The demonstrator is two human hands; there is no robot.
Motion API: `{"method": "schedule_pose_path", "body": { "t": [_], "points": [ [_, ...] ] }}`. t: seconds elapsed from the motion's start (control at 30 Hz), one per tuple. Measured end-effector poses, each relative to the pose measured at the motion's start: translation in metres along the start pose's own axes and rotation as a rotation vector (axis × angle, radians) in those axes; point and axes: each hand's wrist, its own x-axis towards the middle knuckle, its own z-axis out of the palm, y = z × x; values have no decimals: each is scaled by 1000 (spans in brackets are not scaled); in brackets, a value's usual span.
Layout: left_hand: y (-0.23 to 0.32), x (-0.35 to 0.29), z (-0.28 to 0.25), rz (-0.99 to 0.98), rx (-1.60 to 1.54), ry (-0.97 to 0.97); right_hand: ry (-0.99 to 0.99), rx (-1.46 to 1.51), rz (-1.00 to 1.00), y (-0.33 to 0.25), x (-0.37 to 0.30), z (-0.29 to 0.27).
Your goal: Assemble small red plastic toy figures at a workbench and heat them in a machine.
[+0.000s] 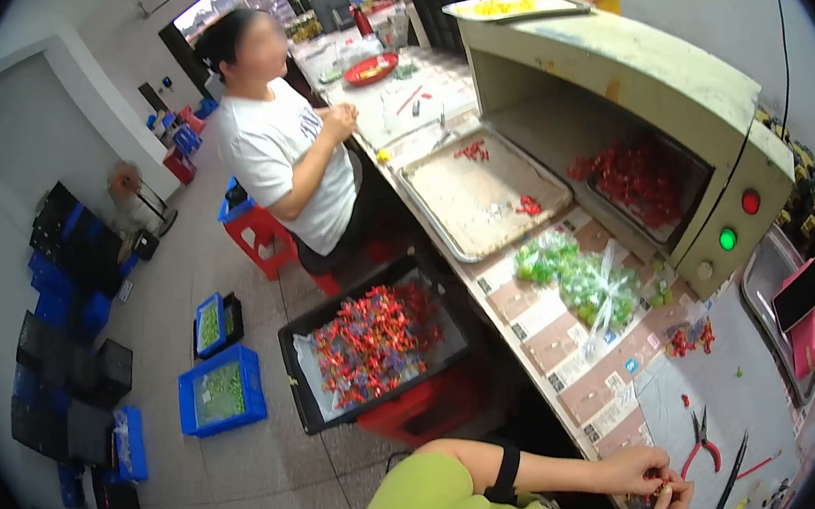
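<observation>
At the bench's near edge, my left hand (634, 470) and my right hand (673, 503) are close together, fingers pinched. Between them is a small red piece (657, 483), mostly covered by the fingers, so its exact kind is unclear. Just right of my hands lie red-handled pliers (703, 449) with their jaws pointing away. Beside the pliers are black tweezers (731, 474) and a thin red stick (762, 464). A small cluster of red pieces (691, 337) sits farther up the bench.
Bags of green pieces (585, 286) lie before an oven-like machine (626, 63) holding red pieces. A metal tray (467, 210) stands beyond. A black crate (299, 405) of red pieces rests on a red stool. A co-worker (283, 153) sits at left; a phone (802, 292) leans at right.
</observation>
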Motion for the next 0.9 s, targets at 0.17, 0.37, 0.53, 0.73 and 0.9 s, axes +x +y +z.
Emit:
{"method": "schedule_pose_path", "body": {
  "t": [0.17, 0.37, 0.53, 0.73, 0.9],
  "points": [
    [-6, 5, 7, 35, -78, -35, 49, 22, 3, -3, -5, 2],
    [-8, -1, -2, -17, 19, -68, -19, 55, 39, -9, -1, 5],
    [-2, 3, -3, -91, -94, -135, 44, 115, 100, -7, -2, 7],
    [6, 4, -2, -59, -37, -138, 78, 68, 86, -9, -5, 3],
    [1, 3, -2, -37, -38, -121, 41, 61, 56, -8, -3, 2]
  ]
}}
